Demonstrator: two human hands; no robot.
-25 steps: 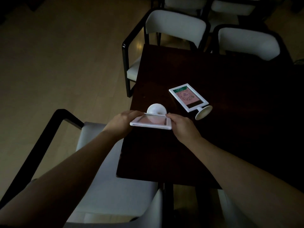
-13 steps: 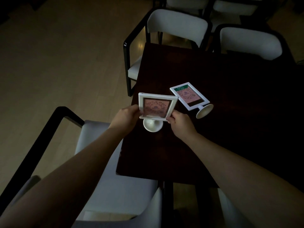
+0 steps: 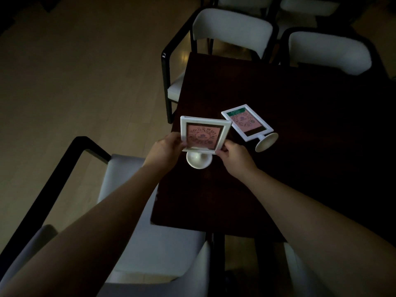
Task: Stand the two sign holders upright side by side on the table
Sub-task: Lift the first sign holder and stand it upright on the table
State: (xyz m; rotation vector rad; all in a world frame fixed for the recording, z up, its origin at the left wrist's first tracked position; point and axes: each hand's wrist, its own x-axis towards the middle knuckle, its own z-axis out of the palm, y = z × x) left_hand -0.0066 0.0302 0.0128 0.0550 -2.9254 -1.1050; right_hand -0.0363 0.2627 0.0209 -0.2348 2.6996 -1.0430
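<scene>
A white-framed sign holder with a pink card (image 3: 203, 133) stands upright near the left edge of the dark table (image 3: 300, 168), its round white base on the tabletop. My left hand (image 3: 166, 150) grips the frame's left side and my right hand (image 3: 234, 156) grips its lower right corner. A second sign holder (image 3: 248, 123), white frame with a pink and green card, lies flat on the table just to the right, its round base pointing toward the right.
Two white-cushioned chairs with black frames (image 3: 232, 28) (image 3: 327, 50) stand at the table's far side. Another chair (image 3: 132, 232) is at the near left, under my left arm. Pale wood floor (image 3: 75, 71) lies to the left. The room is dim.
The held sign holder was turned from lying flat with its base pointing away to standing upright on its base. Both hands stayed on its frame. The second holder has not moved.
</scene>
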